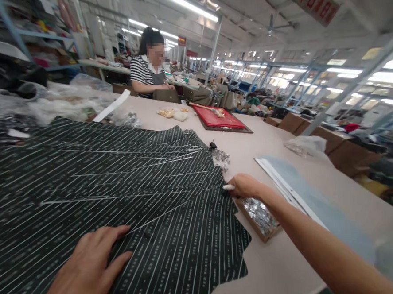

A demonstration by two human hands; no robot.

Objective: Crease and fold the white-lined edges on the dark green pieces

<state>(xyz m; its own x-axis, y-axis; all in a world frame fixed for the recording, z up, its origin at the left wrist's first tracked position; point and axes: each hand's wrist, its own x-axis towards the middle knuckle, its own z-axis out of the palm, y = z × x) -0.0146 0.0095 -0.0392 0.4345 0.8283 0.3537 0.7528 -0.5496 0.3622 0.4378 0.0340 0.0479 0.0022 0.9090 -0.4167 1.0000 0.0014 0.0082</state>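
A dark fabric [175,237] with pale diagonal stripes and small repeated lettering covers the left of the table. Thin white straight strips lie across its top. My left hand [86,260] rests on the fabric with its thumb and fingers apart, holding nothing. At the fabric's right edge, my right hand [245,186] is closed, its fingertips pinching the edge. Something short and white [228,187] shows at its fingers; whether it is worn or held I cannot tell. Just below that wrist sits a small open box [261,220] of shiny silver pieces.
Clear plastic [221,159] lies beyond my right hand. Long white strips [285,186] lie on a pale blue sheet [320,210]. A red tray [219,116] and small gold-coloured pieces [168,113] are farther back. A person [147,74] in a striped top works across the table.
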